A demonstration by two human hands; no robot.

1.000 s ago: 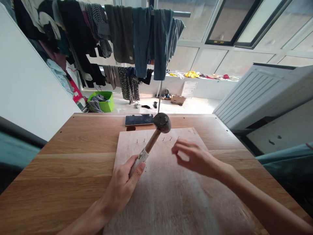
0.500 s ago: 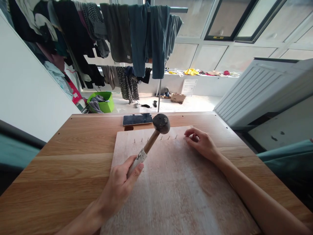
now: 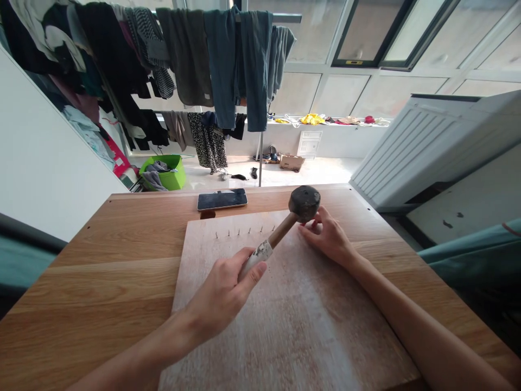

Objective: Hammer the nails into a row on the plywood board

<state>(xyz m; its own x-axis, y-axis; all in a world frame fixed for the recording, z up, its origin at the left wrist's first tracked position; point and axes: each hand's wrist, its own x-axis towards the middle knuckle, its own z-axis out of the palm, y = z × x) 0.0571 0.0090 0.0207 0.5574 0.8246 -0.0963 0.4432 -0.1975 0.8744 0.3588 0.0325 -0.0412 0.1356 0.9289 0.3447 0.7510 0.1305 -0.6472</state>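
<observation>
My left hand [image 3: 228, 288] is wrapped round the white-wrapped grip of a rubber mallet [image 3: 282, 230]. The mallet's dark head is raised over the far part of a pale wooden board [image 3: 285, 320], right by the fingertips of my right hand [image 3: 330, 239]. Those fingers are pinched together low over the board, on a nail; the mallet head covers part of them, and the nail itself is hidden now. Several thin nails [image 3: 239, 232] stand in a row along the board's far edge, left of my right hand.
The board lies on a wooden table [image 3: 122, 271]. A phone [image 3: 222, 199] rests beyond its far edge, with a small dark brown piece [image 3: 207, 215] beside it. Past the table are a green basket [image 3: 175, 174], hanging laundry [image 3: 220, 65] and a white ribbed panel [image 3: 411, 146].
My left hand has carried the mallet to the right, bringing its head over to my right hand's fingertips. The right hand stays pinched near the same spot. The view has shifted slightly.
</observation>
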